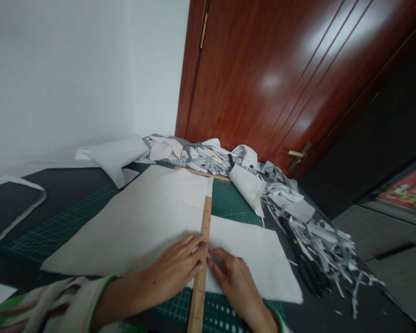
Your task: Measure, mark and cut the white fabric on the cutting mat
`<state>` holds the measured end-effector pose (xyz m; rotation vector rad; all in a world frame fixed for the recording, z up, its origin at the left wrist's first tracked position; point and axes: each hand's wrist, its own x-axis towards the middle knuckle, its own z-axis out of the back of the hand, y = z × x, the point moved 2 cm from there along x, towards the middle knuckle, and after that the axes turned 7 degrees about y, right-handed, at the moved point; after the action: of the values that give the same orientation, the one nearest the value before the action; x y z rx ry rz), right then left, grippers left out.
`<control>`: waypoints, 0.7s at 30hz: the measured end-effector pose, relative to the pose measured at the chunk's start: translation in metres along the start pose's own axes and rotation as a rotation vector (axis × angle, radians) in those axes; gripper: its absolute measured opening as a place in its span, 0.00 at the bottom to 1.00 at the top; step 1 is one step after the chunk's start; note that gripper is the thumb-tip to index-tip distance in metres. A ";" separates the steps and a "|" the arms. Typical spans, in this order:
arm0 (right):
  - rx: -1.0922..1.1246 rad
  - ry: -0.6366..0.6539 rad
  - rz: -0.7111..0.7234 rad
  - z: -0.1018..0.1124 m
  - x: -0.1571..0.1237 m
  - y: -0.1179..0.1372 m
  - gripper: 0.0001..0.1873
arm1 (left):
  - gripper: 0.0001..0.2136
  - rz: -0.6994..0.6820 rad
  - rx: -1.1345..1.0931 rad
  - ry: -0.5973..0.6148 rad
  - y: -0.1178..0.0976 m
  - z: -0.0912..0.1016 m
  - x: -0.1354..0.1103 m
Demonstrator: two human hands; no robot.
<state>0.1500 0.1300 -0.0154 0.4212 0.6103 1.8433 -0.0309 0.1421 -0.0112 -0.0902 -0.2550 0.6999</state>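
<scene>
A wooden ruler (198, 296) lies lengthwise between my hands, over the meeting edges of two off-white fabric pieces. Under its left side spreads the larger piece (138, 222); the smaller piece (254, 249) extends to the right. My left hand (180, 261) grips the ruler near its middle, fingertips on top and thumb lower down. Curled in, my right hand (234, 275) has its thumb and index finger close together against the ruler's right edge. Whatever may be between those fingertips is hidden. Beneath the fabric is a green gridded cutting mat (229, 201).
Fabric scraps (211, 159) are heaped along the back, and thin strips (329, 245) pile up at right. Black-handled scissors (312, 273) lie beside them. A folded cloth (247, 187) rests on the mat. Behind stand a white wall (62, 78) and a wooden door (256, 83).
</scene>
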 end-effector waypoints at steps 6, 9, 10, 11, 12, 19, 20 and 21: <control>0.061 0.018 0.013 0.005 -0.001 0.005 0.17 | 0.30 0.017 -0.009 0.054 0.021 0.002 0.004; 0.057 0.036 -0.013 0.004 0.000 0.004 0.16 | 0.33 0.028 -0.006 0.076 0.026 0.005 0.006; 0.043 0.035 -0.027 0.003 0.000 0.004 0.16 | 0.34 0.019 -0.009 0.077 0.027 0.005 0.004; 0.032 0.031 -0.035 0.003 -0.001 0.004 0.17 | 0.35 0.006 -0.010 0.075 0.027 0.006 0.002; 0.027 0.026 -0.036 0.003 -0.002 0.004 0.18 | 0.36 -0.007 -0.007 0.068 0.028 0.007 -0.002; -0.240 0.112 0.172 0.013 -0.003 0.038 0.28 | 0.31 0.321 0.134 -0.150 0.077 0.041 -0.057; -0.317 0.152 0.227 0.010 0.001 0.049 0.33 | 0.30 0.414 0.157 -0.154 0.088 0.047 -0.068; -0.387 0.206 0.286 0.006 0.005 0.061 0.38 | 0.30 0.509 0.181 -0.148 0.098 0.051 -0.078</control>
<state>0.1050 0.1197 0.0254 0.0611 0.3255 2.2385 -0.1633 0.1660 0.0063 0.0734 -0.3128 1.2350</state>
